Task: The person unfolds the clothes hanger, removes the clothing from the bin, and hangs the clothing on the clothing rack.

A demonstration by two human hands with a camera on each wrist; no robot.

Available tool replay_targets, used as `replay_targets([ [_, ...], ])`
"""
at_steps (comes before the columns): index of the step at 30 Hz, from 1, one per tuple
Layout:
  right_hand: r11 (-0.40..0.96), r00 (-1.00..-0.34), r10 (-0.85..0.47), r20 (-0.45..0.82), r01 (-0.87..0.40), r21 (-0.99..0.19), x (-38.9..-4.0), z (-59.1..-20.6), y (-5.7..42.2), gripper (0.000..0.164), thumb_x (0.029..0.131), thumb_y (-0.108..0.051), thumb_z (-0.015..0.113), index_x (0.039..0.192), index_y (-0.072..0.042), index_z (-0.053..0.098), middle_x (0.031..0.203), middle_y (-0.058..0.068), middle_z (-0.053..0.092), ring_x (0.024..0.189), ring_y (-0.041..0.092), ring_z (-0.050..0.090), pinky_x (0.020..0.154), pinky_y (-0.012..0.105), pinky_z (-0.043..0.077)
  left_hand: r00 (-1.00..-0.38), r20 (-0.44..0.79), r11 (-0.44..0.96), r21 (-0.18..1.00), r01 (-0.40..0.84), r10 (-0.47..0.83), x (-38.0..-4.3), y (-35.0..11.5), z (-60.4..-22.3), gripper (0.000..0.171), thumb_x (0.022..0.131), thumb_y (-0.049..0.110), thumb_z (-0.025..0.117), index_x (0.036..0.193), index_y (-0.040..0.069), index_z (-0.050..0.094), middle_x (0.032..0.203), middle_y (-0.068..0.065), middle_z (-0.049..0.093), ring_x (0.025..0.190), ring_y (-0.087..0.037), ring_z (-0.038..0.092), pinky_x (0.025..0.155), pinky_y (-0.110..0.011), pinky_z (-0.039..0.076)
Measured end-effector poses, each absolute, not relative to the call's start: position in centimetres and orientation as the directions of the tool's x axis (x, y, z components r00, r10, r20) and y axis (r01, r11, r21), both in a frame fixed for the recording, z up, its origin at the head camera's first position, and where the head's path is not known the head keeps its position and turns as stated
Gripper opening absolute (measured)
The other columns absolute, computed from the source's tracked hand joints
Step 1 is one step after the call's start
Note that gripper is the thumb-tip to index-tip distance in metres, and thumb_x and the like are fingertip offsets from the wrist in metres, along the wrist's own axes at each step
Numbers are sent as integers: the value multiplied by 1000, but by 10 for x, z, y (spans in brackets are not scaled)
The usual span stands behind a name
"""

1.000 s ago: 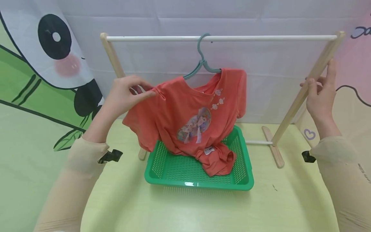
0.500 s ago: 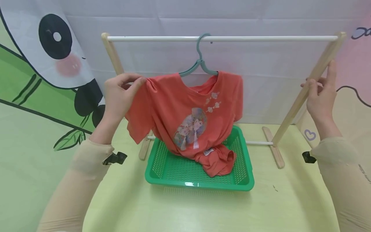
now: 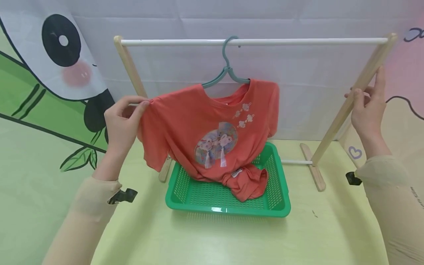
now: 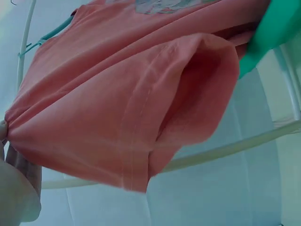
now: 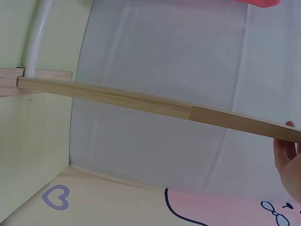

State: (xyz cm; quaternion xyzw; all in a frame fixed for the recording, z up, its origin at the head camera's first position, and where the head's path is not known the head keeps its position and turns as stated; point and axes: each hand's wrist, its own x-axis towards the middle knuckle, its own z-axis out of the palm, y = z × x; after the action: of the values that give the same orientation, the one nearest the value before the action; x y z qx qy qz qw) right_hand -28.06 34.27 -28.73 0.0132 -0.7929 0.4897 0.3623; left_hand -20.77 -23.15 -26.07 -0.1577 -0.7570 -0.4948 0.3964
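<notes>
A coral T-shirt (image 3: 185,121) with a fan print hangs on a teal hanger (image 3: 226,70) hooked over the rack's white rail (image 3: 298,42). My left hand (image 3: 124,119) pinches the shirt's left shoulder between thumb and fingers and stretches it leftward. In the left wrist view the sleeve (image 4: 108,122) hangs down with its cuff gaping. The shirt's lower end lies bunched in a green basket (image 3: 228,212), a white label showing. My right hand (image 3: 369,106) holds the rack's right wooden post (image 3: 351,106), thumb in front and fingers around behind it.
The rack's right foot (image 3: 313,167) rests on the pale yellow table (image 3: 232,239), behind and right of the basket. A low white crossbar (image 3: 296,162) joins the posts. Behind stands a white cloth backdrop (image 3: 318,110), with a cartoon print on the left.
My left hand has moved left with the pinched shoulder, drawing the shirt wider. The hanger has shifted slightly left. My right hand stays on the post.
</notes>
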Motion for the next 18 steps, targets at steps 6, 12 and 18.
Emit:
replay_targets([
  [6,499,-748,334,573,-376,-781,-281,-287,343,64,104,-17,41,156,-44,14,108,-14,50,86,-5,62,87,15,52,-691,713,501,643,580,-115,-203,-243,-276,22,89,12,73,107,0,72,89,23,68,79,3,65,75,-9,51],
  [12,512,-729,335,597,-391,-765,-284,-289,345,64,104,-17,41,156,-43,15,107,-13,51,85,-6,62,85,14,52,-734,674,517,659,547,-83,-200,-249,-284,24,88,11,74,108,-1,71,87,24,67,80,3,65,74,-9,51],
  [18,520,-723,337,603,-391,-759,-287,-291,346,63,104,-17,42,156,-43,16,106,-14,51,84,-6,62,84,14,52,-727,681,514,656,553,-86,-201,-248,-285,23,88,11,74,107,-1,72,87,25,68,80,4,66,75,-9,52],
])
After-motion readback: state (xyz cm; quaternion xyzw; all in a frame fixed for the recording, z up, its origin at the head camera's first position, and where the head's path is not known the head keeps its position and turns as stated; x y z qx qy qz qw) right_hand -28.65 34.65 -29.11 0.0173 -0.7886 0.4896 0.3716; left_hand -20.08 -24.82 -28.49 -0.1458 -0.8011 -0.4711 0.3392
